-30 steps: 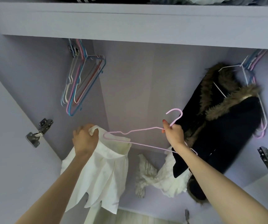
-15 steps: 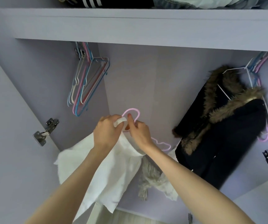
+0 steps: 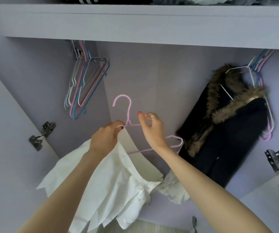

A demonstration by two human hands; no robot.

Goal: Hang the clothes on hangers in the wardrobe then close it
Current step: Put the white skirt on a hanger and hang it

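We see a thin pink hanger [image 3: 129, 115], wire-slim with a matte, slightly fuzzy coating, its round hook pointing up and its notched far shoulder curving out behind the right wrist. A white garment [image 3: 118, 179] hangs from its near side, crisp and lightly creased, with a jagged, pointed hem. Our left hand [image 3: 105, 139] pinches a small white loop of that garment against the hanger just below the neck. Our right hand [image 3: 151, 127] is beside the neck with thumb and forefinger curled toward each other; we cannot tell whether they grip the wire. Both are held in the open middle of the wardrobe [image 3: 152, 78], whose panels are smooth, pale lilac. On the left hangs a bunch of empty hangers [image 3: 85, 84] in blue, pink, white and red. On the right a dark coat [image 3: 232, 140] with a shaggy brown fur collar hangs on a white hanger. Metal hinges [image 3: 42, 135] sit on both side walls. Above the shelf [image 3: 135, 22] lies folded clothing, one dark piece with white stripes; we can read no writing
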